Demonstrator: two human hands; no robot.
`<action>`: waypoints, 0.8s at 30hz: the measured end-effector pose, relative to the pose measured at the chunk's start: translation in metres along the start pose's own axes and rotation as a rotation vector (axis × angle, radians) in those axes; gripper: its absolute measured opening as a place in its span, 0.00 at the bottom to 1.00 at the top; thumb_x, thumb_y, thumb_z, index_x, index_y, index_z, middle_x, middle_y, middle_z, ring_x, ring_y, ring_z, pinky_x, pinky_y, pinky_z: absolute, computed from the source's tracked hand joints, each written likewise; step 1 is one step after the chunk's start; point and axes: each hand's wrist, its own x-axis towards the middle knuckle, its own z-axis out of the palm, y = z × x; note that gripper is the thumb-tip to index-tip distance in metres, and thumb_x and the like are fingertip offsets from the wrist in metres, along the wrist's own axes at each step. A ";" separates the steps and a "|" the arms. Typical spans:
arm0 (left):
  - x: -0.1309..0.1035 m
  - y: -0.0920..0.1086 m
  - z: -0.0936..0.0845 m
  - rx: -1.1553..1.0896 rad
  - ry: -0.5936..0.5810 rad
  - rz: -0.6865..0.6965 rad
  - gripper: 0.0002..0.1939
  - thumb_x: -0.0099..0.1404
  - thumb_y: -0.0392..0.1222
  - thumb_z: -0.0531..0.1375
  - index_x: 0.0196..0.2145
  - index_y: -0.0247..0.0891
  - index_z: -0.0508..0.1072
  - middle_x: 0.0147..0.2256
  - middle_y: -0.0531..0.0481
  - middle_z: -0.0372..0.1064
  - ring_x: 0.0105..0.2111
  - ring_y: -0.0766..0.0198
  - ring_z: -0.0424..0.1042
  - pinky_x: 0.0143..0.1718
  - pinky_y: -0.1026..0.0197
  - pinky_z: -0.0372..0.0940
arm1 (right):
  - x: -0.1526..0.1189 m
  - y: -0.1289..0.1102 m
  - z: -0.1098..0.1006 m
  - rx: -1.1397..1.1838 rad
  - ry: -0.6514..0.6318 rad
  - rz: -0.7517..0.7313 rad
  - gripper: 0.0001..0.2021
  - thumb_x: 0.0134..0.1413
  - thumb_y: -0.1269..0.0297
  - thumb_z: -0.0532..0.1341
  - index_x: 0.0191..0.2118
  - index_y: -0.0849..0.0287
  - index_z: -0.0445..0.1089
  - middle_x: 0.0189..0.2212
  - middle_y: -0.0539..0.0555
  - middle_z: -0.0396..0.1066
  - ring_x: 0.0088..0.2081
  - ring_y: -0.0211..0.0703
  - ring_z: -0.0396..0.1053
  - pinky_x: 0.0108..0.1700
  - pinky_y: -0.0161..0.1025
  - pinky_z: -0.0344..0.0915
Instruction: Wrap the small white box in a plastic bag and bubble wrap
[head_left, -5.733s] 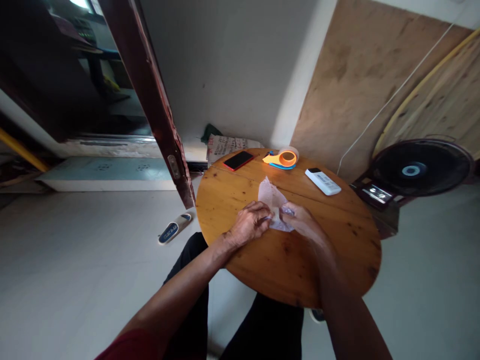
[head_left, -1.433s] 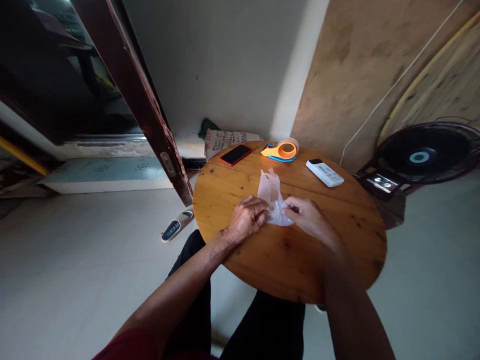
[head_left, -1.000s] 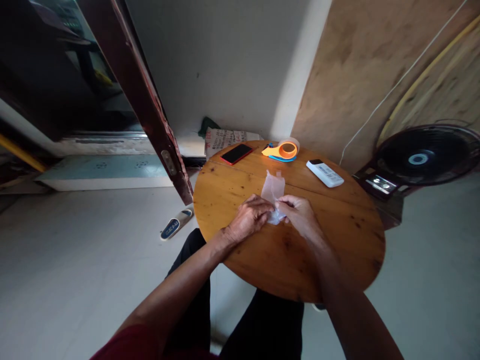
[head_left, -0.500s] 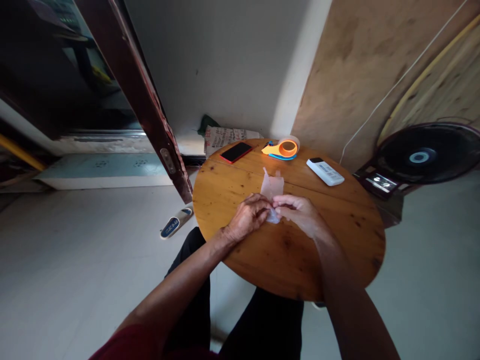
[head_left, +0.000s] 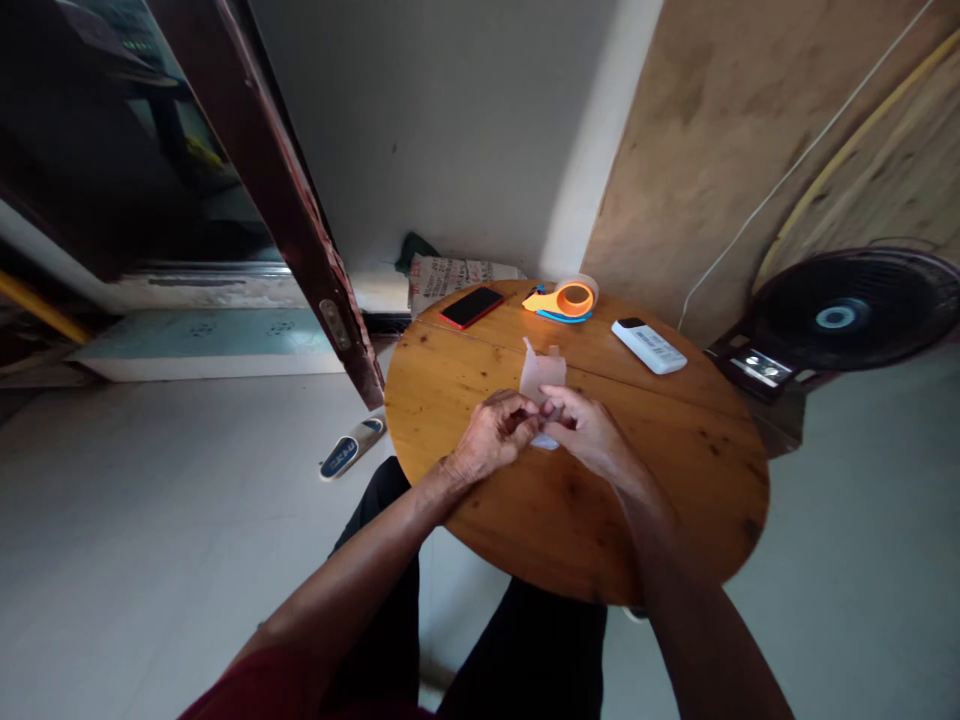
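A translucent, pale pinkish plastic piece (head_left: 541, 371) lies near the middle of the round wooden table (head_left: 675, 470), its lower part under my fingers. My left hand (head_left: 495, 432) is closed at its left side, thumb and fingertips pinched together on it. From the right, my right hand (head_left: 589, 425) meets it with bent fingers, also pinching the plastic. The fingertips of both hands nearly touch and hide what lies between them. Beyond the plastic sits an orange and blue tape dispenser (head_left: 561, 301) with a roll of clear tape.
A red-edged black phone (head_left: 471, 307) lies at the table's back left, a white device (head_left: 649, 346) at the back right. A black fan (head_left: 840, 315) stands right of the table. A slipper (head_left: 351, 448) is on the floor at left.
My right hand has shifted slightly left, closer to my left fingertips. The plastic's upper left corner stands a little differently. The other objects have stayed in place.
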 end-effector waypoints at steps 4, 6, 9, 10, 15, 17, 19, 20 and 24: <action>0.008 0.001 0.004 0.093 0.019 -0.174 0.13 0.60 0.48 0.63 0.25 0.35 0.72 0.27 0.50 0.67 0.27 0.68 0.65 0.29 0.65 0.61 | -0.001 -0.001 0.000 -0.079 -0.004 -0.015 0.28 0.48 0.68 0.59 0.58 0.58 0.63 0.38 0.53 0.74 0.26 0.34 0.65 0.31 0.33 0.64; 0.013 0.001 0.004 0.165 -0.025 -0.239 0.13 0.58 0.47 0.64 0.24 0.34 0.71 0.26 0.51 0.66 0.26 0.68 0.64 0.28 0.65 0.59 | -0.002 -0.002 -0.002 -0.086 -0.022 -0.020 0.32 0.47 0.71 0.58 0.61 0.58 0.59 0.39 0.54 0.74 0.26 0.33 0.66 0.32 0.34 0.64; 0.021 0.003 0.001 0.204 -0.137 -0.297 0.10 0.57 0.44 0.64 0.25 0.35 0.72 0.26 0.52 0.67 0.26 0.69 0.64 0.27 0.65 0.58 | -0.005 -0.002 -0.005 -0.045 -0.077 -0.032 0.36 0.47 0.72 0.57 0.65 0.57 0.53 0.43 0.56 0.72 0.26 0.33 0.66 0.32 0.34 0.65; 0.023 0.005 0.000 0.207 -0.169 -0.311 0.09 0.57 0.43 0.64 0.25 0.35 0.72 0.25 0.53 0.67 0.25 0.69 0.64 0.27 0.66 0.58 | -0.006 -0.002 -0.005 -0.025 -0.092 -0.031 0.37 0.47 0.72 0.57 0.65 0.57 0.52 0.44 0.56 0.72 0.27 0.33 0.66 0.32 0.34 0.65; 0.028 0.012 -0.005 0.276 -0.223 -0.350 0.05 0.55 0.39 0.65 0.26 0.36 0.74 0.27 0.51 0.67 0.27 0.66 0.66 0.30 0.62 0.63 | -0.005 -0.004 -0.013 0.084 0.024 0.031 0.26 0.50 0.68 0.57 0.57 0.58 0.63 0.40 0.55 0.73 0.30 0.36 0.68 0.33 0.35 0.67; 0.029 0.012 -0.006 0.310 -0.225 -0.305 0.05 0.54 0.39 0.65 0.25 0.36 0.74 0.29 0.49 0.67 0.31 0.62 0.68 0.34 0.60 0.65 | -0.003 -0.003 -0.019 0.110 0.131 0.071 0.18 0.53 0.63 0.57 0.50 0.58 0.69 0.39 0.55 0.74 0.28 0.36 0.68 0.33 0.36 0.67; 0.031 0.010 -0.007 0.319 -0.243 -0.238 0.05 0.54 0.39 0.65 0.24 0.36 0.73 0.33 0.47 0.67 0.36 0.59 0.69 0.39 0.58 0.67 | -0.001 -0.001 -0.027 0.078 0.187 0.092 0.14 0.55 0.60 0.57 0.45 0.58 0.72 0.38 0.56 0.75 0.27 0.38 0.68 0.33 0.38 0.68; 0.032 0.009 -0.007 0.314 -0.256 -0.212 0.05 0.54 0.39 0.65 0.24 0.36 0.73 0.35 0.46 0.68 0.37 0.59 0.69 0.40 0.58 0.67 | 0.001 0.000 -0.032 0.033 0.180 0.086 0.13 0.55 0.60 0.57 0.43 0.58 0.73 0.38 0.56 0.75 0.28 0.39 0.69 0.33 0.38 0.68; 0.034 -0.003 -0.004 0.271 -0.287 -0.192 0.05 0.54 0.39 0.65 0.24 0.36 0.73 0.40 0.45 0.68 0.40 0.57 0.70 0.44 0.55 0.68 | 0.017 0.001 -0.045 -0.264 0.026 -0.048 0.13 0.55 0.67 0.55 0.44 0.55 0.74 0.40 0.55 0.75 0.39 0.45 0.72 0.44 0.44 0.68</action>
